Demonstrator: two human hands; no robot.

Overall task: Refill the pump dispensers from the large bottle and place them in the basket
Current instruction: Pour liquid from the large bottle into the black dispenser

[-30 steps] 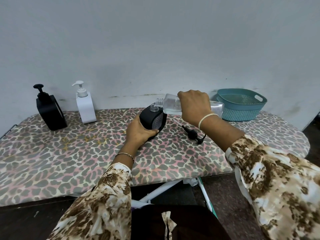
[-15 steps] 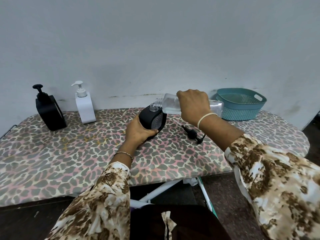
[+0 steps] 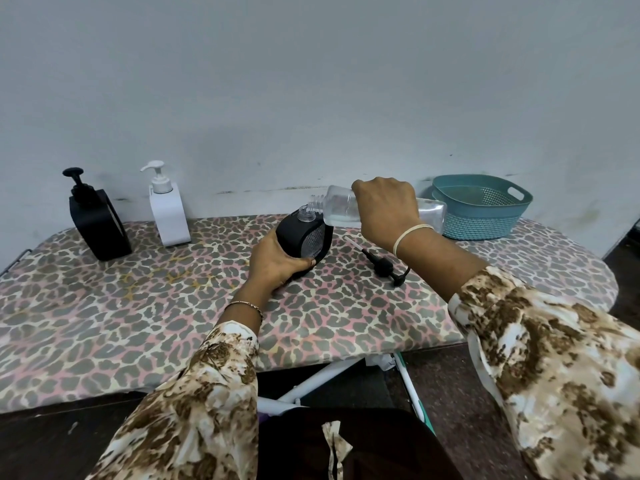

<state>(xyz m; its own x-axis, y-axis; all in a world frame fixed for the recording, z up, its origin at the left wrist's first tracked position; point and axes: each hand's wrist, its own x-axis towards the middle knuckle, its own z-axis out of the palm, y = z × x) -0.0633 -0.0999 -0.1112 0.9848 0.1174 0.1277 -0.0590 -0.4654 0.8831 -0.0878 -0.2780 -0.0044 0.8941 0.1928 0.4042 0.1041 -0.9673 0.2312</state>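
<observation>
On the ironing board (image 3: 138, 306), the opened black dispenser (image 3: 294, 233) is gripped, tilted, by the left hand (image 3: 273, 265). The clear bottle (image 3: 337, 206), clasped in the right hand (image 3: 386, 209), is tipped just above its neck, so filling is judged under way. Next, the loose pump head (image 3: 382, 264) must be refitted and the teal basket (image 3: 481, 221), far right, reached.

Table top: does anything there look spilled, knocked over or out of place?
Only the black pump head lies loose on its side, beside the open black dispenser that the left hand holds. No spill shows on the cover.
</observation>
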